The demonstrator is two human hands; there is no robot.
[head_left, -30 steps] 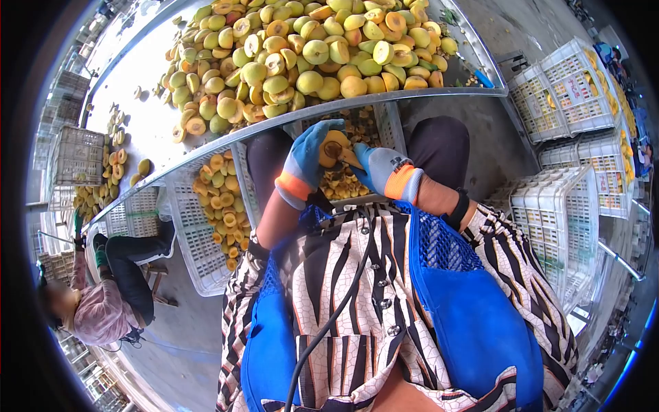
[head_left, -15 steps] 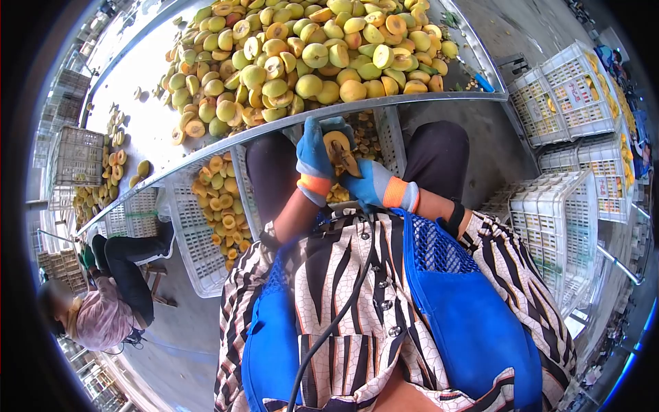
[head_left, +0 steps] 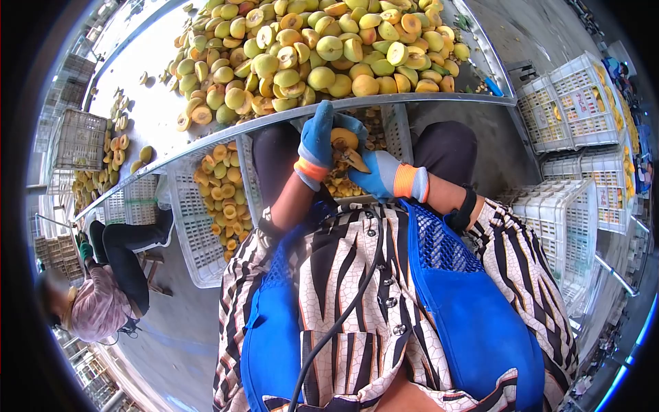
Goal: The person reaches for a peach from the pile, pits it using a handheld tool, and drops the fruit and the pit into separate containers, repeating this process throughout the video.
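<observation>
Both my hands wear blue-grey gloves with orange cuffs, close together below the table edge. My left hand (head_left: 317,143) is closed around a yellow peach half (head_left: 344,138), its cut face turned up toward me. My right hand (head_left: 376,174) is closed on a small tapered, brownish tool (head_left: 356,161), whose end lies against the cut face. The fingers partly hide the tool's handle. Below my hands, between my knees, a crate (head_left: 397,132) holds fruit pieces.
Halved peaches (head_left: 288,58) are heaped on the metal table (head_left: 439,99) ahead. On the left stands a white crate (head_left: 195,237) of peach halves; more crates (head_left: 566,103) are stacked right. A seated person (head_left: 103,302) works at far left. A blue object (head_left: 493,86) lies on the table's right corner.
The view has shifted slightly, so the table and heap sit a little further right. The peach half has tilted in my left hand, and the tool is still against it.
</observation>
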